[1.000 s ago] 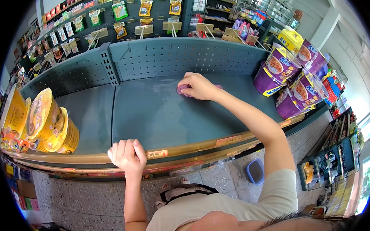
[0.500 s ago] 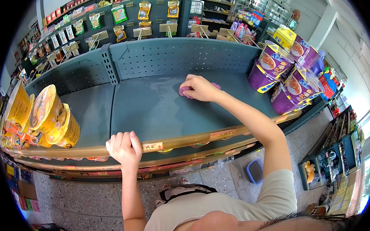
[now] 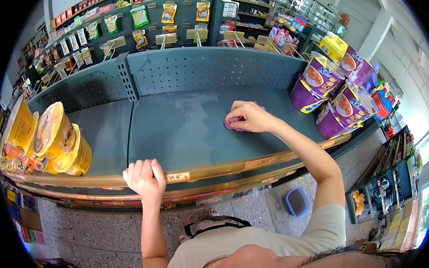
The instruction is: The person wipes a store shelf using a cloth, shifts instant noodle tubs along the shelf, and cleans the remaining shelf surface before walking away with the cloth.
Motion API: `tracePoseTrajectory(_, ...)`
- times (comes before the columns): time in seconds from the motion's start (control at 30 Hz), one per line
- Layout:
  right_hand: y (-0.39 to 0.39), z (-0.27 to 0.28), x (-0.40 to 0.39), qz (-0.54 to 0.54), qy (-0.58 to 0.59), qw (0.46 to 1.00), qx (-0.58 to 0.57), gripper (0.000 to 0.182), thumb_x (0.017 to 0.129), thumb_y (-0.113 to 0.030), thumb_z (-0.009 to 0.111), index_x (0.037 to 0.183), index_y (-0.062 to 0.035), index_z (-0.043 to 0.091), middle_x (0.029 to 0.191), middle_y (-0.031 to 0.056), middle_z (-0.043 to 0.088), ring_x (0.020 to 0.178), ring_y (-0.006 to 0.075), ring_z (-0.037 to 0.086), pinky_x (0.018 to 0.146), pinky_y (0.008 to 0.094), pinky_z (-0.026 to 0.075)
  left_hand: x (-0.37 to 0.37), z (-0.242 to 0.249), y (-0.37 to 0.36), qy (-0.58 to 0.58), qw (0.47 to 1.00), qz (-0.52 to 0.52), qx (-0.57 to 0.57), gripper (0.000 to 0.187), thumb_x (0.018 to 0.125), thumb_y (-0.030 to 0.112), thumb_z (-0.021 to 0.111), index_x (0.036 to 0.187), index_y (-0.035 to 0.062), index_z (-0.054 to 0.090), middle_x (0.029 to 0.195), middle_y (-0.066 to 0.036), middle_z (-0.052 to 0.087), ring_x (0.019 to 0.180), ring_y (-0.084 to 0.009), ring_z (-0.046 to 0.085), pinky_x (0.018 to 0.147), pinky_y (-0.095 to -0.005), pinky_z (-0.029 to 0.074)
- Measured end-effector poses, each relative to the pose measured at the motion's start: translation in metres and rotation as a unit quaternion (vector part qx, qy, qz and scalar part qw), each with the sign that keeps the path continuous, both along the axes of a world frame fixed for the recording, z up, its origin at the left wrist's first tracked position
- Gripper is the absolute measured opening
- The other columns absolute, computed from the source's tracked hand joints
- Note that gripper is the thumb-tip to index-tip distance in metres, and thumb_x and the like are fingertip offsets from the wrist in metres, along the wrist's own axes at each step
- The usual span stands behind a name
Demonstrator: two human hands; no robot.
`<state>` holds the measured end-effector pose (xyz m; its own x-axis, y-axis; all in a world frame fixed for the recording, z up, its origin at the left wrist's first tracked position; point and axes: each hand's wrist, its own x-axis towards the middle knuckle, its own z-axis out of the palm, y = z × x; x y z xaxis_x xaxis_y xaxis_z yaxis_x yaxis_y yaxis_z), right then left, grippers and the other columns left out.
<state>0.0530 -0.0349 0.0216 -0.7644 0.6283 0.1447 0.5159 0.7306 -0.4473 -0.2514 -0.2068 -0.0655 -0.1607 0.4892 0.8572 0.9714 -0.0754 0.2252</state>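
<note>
My right hand (image 3: 250, 116) is closed on a purple cloth (image 3: 233, 124), pressed against the dark grey-green shelf (image 3: 176, 131). Wet streaks show on the shelf surface to the left of the cloth. My left hand (image 3: 145, 177) rests at the shelf's front edge, its fingers curled over the tan price rail (image 3: 211, 170). Purple noodle tubs (image 3: 323, 74) are stacked on the shelf to the right of my right hand. Yellow noodle tubs (image 3: 56, 133) stand at the left end.
A perforated back panel (image 3: 211, 69) closes off the rear of the shelf. Hanging packets (image 3: 169, 13) fill a rack behind it. A blue basin (image 3: 297, 201) stands on the speckled floor at lower right. Lower shelves run beneath the rail.
My right hand has slid the cloth to the right and toward the front of the shelf. My left hand stays on the rail. The whole view has shifted slightly.
</note>
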Motion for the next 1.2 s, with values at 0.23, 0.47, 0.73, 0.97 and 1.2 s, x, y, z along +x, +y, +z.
tracePoseTrajectory(0.23,0.037,-0.017,-0.023,-0.010,0.052,0.998,0.031,0.014,0.085,-0.010,0.069,0.097,-0.0056,0.074,0.087,0.0098,0.060,0.072,0.0237,0.064,0.068,0.0362,0.051,0.000,0.000,0.001,0.002,1.000,-0.005,0.004,0.027,0.090,0.013,0.055,0.064,0.0093,0.054,0.062,-0.004,0.047,0.059,-0.0244,0.043,0.063,-0.0382,0.030)
tracePoseTrajectory(0.47,0.072,-0.029,-0.046,-0.072,0.053,0.991,0.101,0.015,0.081,-0.010,0.068,0.094,-0.0059,0.074,0.090,0.0146,0.063,0.085,0.0348,0.064,0.078,0.0432,0.052,-0.003,-0.003,0.002,0.003,1.000,-0.007,0.005,0.023,0.087,0.015,0.058,0.064,0.0121,0.056,0.062,-0.002,0.048,0.058,-0.0230,0.043,0.062,-0.0376,0.029)
tracePoseTrajectory(0.73,0.090,-0.048,-0.077,-0.191,-0.011,0.948,0.256,0.019,0.083,-0.014,0.069,0.100,-0.0073,0.074,0.093,0.0149,0.066,0.091,0.0366,0.066,0.080,0.0457,0.054,-0.003,-0.003,0.002,-0.002,1.000,-0.010,0.015,0.022,0.084,0.016,0.061,0.063,0.0129,0.056,0.062,-0.002,0.048,0.059,-0.0227,0.044,0.062,-0.0374,0.030)
tracePoseTrajectory(0.97,0.088,-0.044,-0.082,-0.110,0.039,0.969,0.218,0.017,0.083,-0.014,0.069,0.098,-0.0062,0.073,0.095,0.0137,0.066,0.091,0.0357,0.065,0.081,0.0447,0.053,-0.002,-0.003,0.002,0.000,1.000,-0.007,0.022,0.020,0.082,0.015,0.062,0.063,0.0130,0.056,0.062,-0.002,0.047,0.059,-0.0224,0.044,0.062,-0.0372,0.030)
tracePoseTrajectory(1.2,0.077,-0.037,-0.080,-0.024,0.063,0.984,0.164,0.016,0.082,-0.010,0.069,0.096,-0.0052,0.073,0.092,0.0137,0.065,0.089,0.0351,0.064,0.080,0.0443,0.052,-0.002,-0.001,0.003,0.003,0.999,-0.019,0.037,0.026,0.089,0.013,0.058,0.064,0.0105,0.053,0.062,-0.003,0.045,0.058,-0.0244,0.042,0.062,-0.0380,0.029)
